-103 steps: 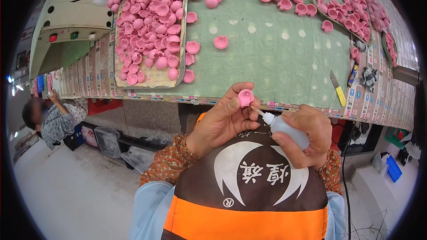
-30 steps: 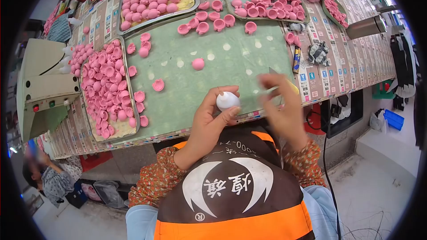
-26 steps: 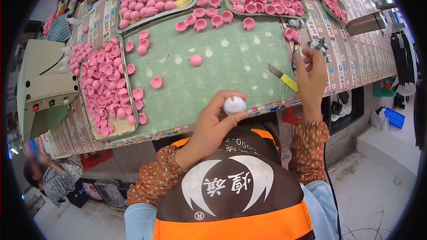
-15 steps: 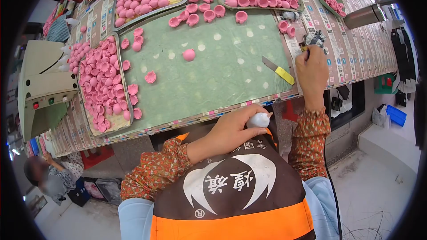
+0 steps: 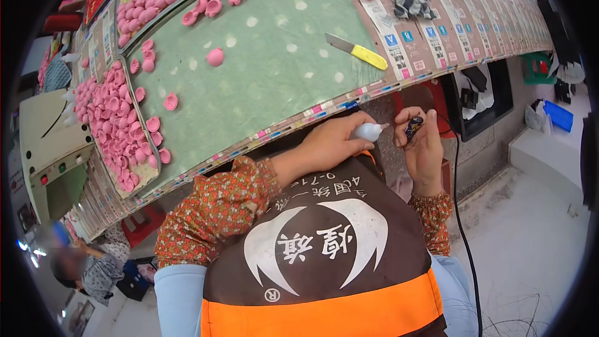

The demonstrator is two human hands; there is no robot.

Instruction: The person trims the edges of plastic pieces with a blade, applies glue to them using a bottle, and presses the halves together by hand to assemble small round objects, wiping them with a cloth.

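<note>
My left hand is wrapped round a small white squeeze bottle, its thin nozzle pointing right, just in front of the table edge. To its right my right hand is turned palm up, fingers curled round a small black cylinder with yellowish marks; its exact kind is unclear. On the green spotted mat lies a yellow-handled utility knife, touched by neither hand. A lone pink ball and a pink hollow piece also rest on the mat.
A tray of pink pieces stands left, and a tray of pink balls behind it. A crumpled patterned cloth lies on the table at right. A beige machine is far left. A black cable hangs right. Another person is at lower left.
My right hand has left the table beside the crumpled cloth and come down towards me, turning palm up with the black cylinder. My left hand still grips the bottle. The view has shifted.
</note>
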